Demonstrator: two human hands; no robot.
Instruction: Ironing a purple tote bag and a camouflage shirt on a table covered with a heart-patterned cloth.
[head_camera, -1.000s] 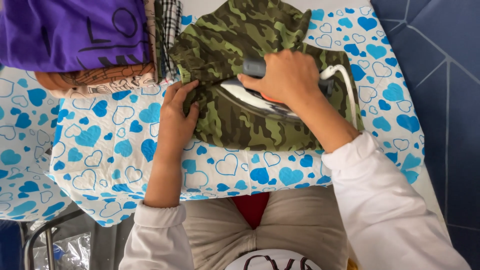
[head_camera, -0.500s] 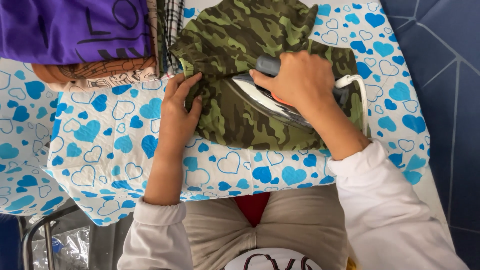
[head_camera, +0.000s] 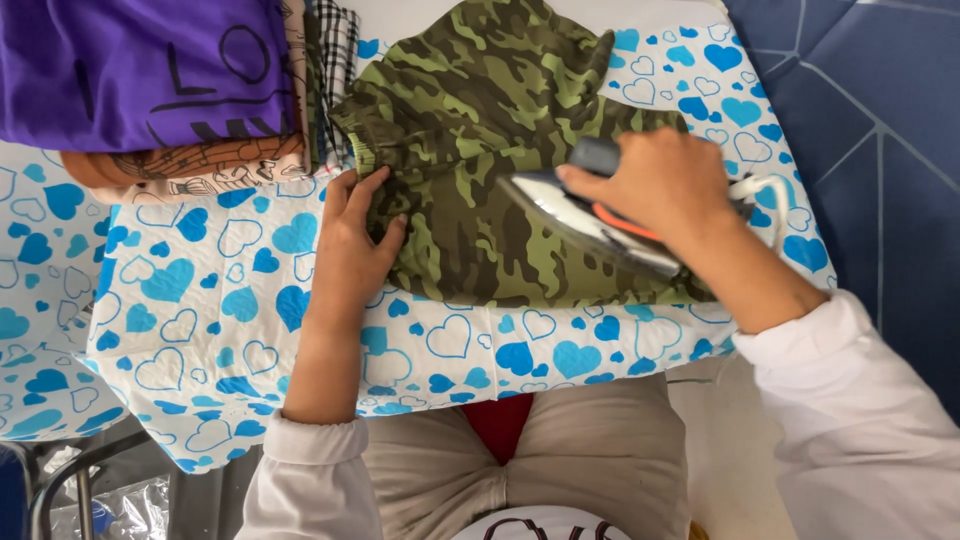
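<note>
Rightward-shifted right hand (head_camera: 665, 185) hides iron (head_camera: 590, 225) handle.

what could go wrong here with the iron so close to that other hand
The left hand lies flat on the camouflage garment, its fingertips near the tip of the iron gripped by the right hand; a slide that way might burn them. The white cord loops by the right wrist and could snag. The stacked clothes touch the garment's edge and might get caught.

A green camouflage garment (head_camera: 480, 150) lies on a white cover with blue hearts (head_camera: 200, 330); purple cloth (head_camera: 140, 60) upper left.
</note>
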